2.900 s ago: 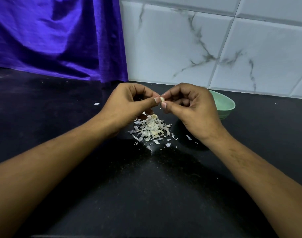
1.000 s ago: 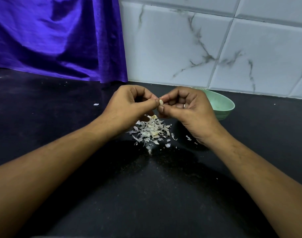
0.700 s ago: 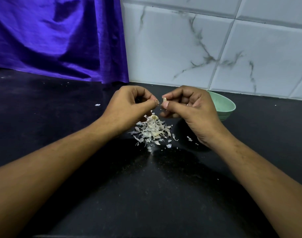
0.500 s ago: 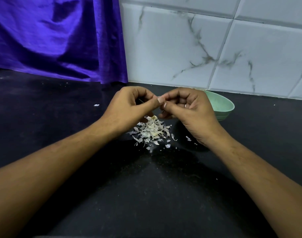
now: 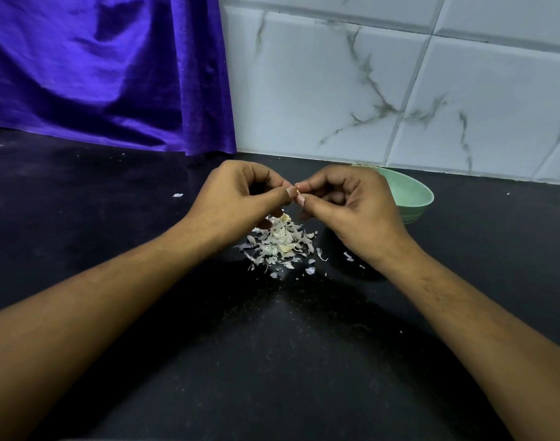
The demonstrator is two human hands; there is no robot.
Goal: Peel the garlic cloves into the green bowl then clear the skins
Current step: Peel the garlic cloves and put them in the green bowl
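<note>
Head view: left hand (image 5: 240,198) and right hand (image 5: 348,205) pinch a barely visible clove (image 5: 299,193) above the skins (image 5: 280,243); the bowl (image 5: 412,192) sits just behind the right hand, toward the counter's (image 5: 272,361) back edge.

Both hands together at centre, fingertips meeting.
Detail: left hand (image 5: 237,198) and right hand (image 5: 352,208) have fingers curled inward, with thumbs and forefingers brought tip to tip and the thumbnails just beside each other. Bare forearms enter from the lower corners and converge. Backs of the hands face the camera, palms hidden. Possibly something small is pinched between the tips; not resolvable.
</note>
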